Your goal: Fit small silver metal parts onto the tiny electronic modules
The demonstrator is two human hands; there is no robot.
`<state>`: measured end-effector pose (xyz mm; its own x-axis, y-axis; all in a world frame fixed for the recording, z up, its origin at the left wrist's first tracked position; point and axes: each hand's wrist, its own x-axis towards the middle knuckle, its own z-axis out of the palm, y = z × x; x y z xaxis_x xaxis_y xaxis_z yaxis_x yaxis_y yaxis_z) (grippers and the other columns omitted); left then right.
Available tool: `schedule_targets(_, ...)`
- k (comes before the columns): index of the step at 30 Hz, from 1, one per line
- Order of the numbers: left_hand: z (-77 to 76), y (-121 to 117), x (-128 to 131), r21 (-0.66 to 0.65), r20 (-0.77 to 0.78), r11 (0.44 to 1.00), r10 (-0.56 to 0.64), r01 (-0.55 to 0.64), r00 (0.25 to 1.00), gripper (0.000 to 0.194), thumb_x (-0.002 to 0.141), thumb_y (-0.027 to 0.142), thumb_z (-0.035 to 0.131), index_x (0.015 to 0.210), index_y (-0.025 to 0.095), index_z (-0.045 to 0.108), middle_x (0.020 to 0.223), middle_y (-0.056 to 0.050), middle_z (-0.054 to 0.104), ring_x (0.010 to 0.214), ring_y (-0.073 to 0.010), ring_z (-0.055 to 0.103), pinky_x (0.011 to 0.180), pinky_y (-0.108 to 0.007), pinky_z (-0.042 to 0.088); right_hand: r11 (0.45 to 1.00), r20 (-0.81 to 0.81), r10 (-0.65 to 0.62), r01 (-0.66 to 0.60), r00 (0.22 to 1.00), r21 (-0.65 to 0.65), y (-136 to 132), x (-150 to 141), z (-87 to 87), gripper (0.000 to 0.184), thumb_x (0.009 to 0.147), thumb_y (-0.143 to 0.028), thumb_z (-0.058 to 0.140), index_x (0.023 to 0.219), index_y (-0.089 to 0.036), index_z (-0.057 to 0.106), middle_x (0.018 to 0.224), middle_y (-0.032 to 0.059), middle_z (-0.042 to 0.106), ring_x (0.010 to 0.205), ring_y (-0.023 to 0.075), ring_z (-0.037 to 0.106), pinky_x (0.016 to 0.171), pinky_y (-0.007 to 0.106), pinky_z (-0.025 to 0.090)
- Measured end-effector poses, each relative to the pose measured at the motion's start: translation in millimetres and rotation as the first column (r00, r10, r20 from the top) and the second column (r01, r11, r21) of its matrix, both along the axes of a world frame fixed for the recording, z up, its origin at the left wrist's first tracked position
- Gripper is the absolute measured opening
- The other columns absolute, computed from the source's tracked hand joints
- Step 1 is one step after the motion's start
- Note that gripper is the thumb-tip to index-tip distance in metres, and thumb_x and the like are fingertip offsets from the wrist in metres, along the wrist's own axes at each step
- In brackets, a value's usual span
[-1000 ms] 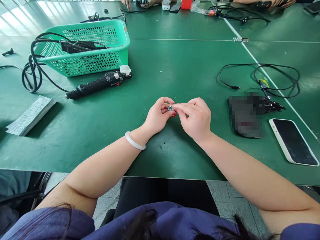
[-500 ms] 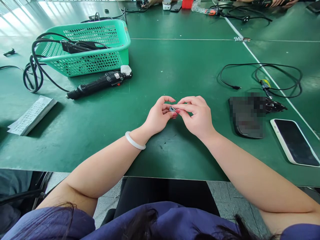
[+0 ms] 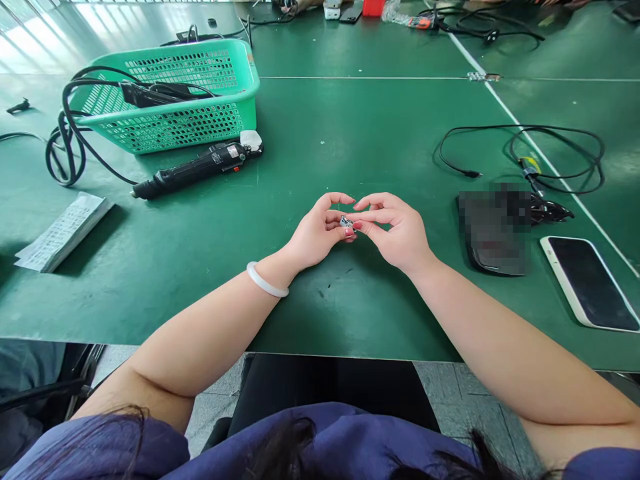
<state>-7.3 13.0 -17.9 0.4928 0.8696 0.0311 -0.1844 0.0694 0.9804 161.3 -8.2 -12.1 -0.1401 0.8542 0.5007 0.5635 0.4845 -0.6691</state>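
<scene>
A small silvery part with dark markings (image 3: 345, 221) is pinched at the fingertips over the table, too small for me to tell its kind. My left hand (image 3: 316, 230) holds it between thumb and fingers, a white bangle (image 3: 267, 280) round that wrist. From the other side my right hand (image 3: 395, 228) grips its edge with thumb and index finger. The fingertips of both hands almost meet and partly cover the part.
On the green table (image 3: 320, 153) lie a black electric screwdriver (image 3: 193, 172), a green basket (image 3: 170, 130) with a black adapter and cables, a paper stack (image 3: 65, 232), a black cable (image 3: 555, 127), a partly blurred black pouch (image 3: 495, 257) and a phone (image 3: 590, 280).
The small part has turned slightly between the fingertips and shows more of its face. My right hand has shifted a little to the right; the things on the table stay put.
</scene>
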Motion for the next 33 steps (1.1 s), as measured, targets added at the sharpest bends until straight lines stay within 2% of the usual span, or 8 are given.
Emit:
schedule_targets(6,1.0,0.6,0.4,-0.003,0.031,1.000,0.011,-0.011,0.999,0.037,0.077,0.007,0.063,0.107,0.022,0.047,0.080,0.002,0.066,0.070,-0.0080,0.064,0.077,-0.029,0.053,1.000,-0.081,0.021,-0.020,0.996,0.009,-1.6,-4.1,-1.0,0.015,0.086,-0.030,0.064,0.092,-0.030,0.077,0.099,0.0024,0.067,0.088,0.0168,0.060,0.080,0.037,0.052)
schedule_targets(11,2.0,0.5,1.4,-0.010,0.040,0.999,0.031,-0.031,0.999,0.037,0.076,0.008,0.065,0.106,0.021,0.047,0.079,0.002,0.065,0.069,-0.0087,0.063,0.075,-0.030,0.052,0.998,-0.143,0.002,-0.010,0.990,-0.054,-1.5,-6.8,-2.4,0.017,0.086,-0.035,0.062,0.093,-0.029,0.077,0.101,0.0040,0.067,0.093,0.0180,0.061,0.073,0.035,0.052)
schedule_targets(15,3.9,-0.4,1.8,-0.014,0.018,0.999,0.046,-0.046,0.999,0.037,0.076,0.009,0.065,0.106,0.021,0.047,0.079,0.002,0.064,0.071,-0.0099,0.064,0.077,-0.031,0.051,0.998,-0.155,0.009,-0.019,0.988,-0.058,-2.4,-8.0,-2.6,0.015,0.085,-0.032,0.064,0.093,-0.029,0.077,0.103,0.0035,0.066,0.090,0.0168,0.060,0.076,0.035,0.052)
schedule_targets(21,5.7,-0.5,0.9,-0.016,0.005,0.999,0.049,-0.049,0.999,0.036,0.076,0.006,0.062,0.106,0.021,0.047,0.079,0.003,0.064,0.071,-0.0085,0.064,0.076,-0.028,0.051,1.000,-0.110,0.013,-0.012,0.994,0.016,-4.3,-9.1,-0.6,0.016,0.084,-0.024,0.064,0.092,-0.030,0.077,0.101,0.0017,0.067,0.083,0.0153,0.058,0.080,0.038,0.052)
schedule_targets(25,4.3,-0.3,1.1,-0.005,-0.005,0.997,0.071,-0.071,0.997,0.036,0.076,0.006,0.062,0.105,0.021,0.047,0.079,0.003,0.064,0.071,-0.0083,0.064,0.076,-0.028,0.052,0.997,-0.071,-0.037,0.042,0.997,0.067,-4.6,-9.3,1.2,0.014,0.082,-0.023,0.065,0.087,-0.030,0.077,0.100,0.0015,0.067,0.083,0.0167,0.059,0.081,0.040,0.052)
schedule_targets(33,3.6,-1.7,2.9,0.128,-0.135,0.976,0.195,-0.178,0.972,0.032,0.074,0.002,0.059,0.098,0.021,0.051,0.078,0.004,0.062,0.071,-0.0076,0.062,0.076,-0.026,0.052,0.975,0.070,-0.161,0.148,0.984,0.164,-4.3,-9.3,2.2,0.011,0.080,-0.024,0.066,0.073,-0.027,0.074,0.098,0.0020,0.068,0.081,0.0186,0.059,0.079,0.043,0.052)
